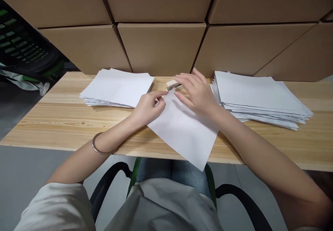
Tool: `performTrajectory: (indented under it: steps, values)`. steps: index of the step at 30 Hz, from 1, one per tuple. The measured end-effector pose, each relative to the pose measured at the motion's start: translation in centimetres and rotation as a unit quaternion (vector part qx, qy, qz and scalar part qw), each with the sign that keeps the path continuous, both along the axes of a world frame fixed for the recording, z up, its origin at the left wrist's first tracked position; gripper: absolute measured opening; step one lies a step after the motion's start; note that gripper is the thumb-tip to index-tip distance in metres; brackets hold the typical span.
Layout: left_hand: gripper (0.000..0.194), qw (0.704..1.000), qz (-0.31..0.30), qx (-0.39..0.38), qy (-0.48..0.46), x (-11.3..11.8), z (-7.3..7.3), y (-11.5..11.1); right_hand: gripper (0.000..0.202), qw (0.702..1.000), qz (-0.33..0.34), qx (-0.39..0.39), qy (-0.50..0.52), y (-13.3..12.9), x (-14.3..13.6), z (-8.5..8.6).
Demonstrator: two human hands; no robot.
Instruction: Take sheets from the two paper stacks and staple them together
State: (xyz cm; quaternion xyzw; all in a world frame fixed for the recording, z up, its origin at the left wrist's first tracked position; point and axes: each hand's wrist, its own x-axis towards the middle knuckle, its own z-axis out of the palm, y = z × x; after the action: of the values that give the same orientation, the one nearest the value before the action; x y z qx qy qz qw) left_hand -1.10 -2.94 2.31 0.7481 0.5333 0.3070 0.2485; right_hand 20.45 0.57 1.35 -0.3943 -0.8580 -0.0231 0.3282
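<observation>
A white sheet of paper (191, 133) lies turned at an angle, its near corner hanging past the table's front edge. Whether it is one sheet or several, I cannot tell. My left hand (150, 106) pinches its left edge close to the far corner, thumb and index finger curled together. Over the far right side of the paper, my right hand (196, 92) is open with fingers stretched out. Just beyond the far corner sits a small cream stapler (172, 84), partly hidden by my right fingers; it seems to touch the paper's corner.
A stack of white paper (118, 87) lies to the left on the wooden table (52, 120), and a thicker, uneven stack (260, 95) lies to the right. Cardboard boxes (161, 47) form a wall along the back edge. A dark crate (20, 40) stands at far left.
</observation>
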Motion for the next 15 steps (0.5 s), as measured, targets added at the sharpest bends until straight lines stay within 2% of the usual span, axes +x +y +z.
performTrajectory:
  steps: [4, 8, 10, 12, 15]
  values:
    - [0.033, 0.991, 0.051, 0.076, -0.102, -0.2, 0.6, -0.1, 0.067, 0.996, -0.027, 0.037, -0.073, -2.5, -1.4, 1.3]
    - [0.026, 0.969, 0.124, 0.150, -0.152, -0.7, 0.1, 1.0, 0.085, 0.988, -0.035, 0.079, -0.128, -5.4, -3.1, 1.3]
    - [0.025, 0.962, 0.139, 0.171, -0.161, -1.0, -0.2, 1.5, 0.074, 0.989, -0.011, 0.059, -0.138, -6.4, -3.9, 1.1]
    - [0.024, 0.956, 0.143, 0.187, -0.178, -1.2, -0.5, 1.8, 0.056, 0.990, 0.015, 0.002, -0.138, -6.8, -4.5, 1.3]
    - [0.025, 0.949, 0.139, 0.191, -0.207, -1.1, -0.8, 1.8, 0.051, 0.992, 0.005, -0.061, -0.106, -6.5, -4.4, 2.4]
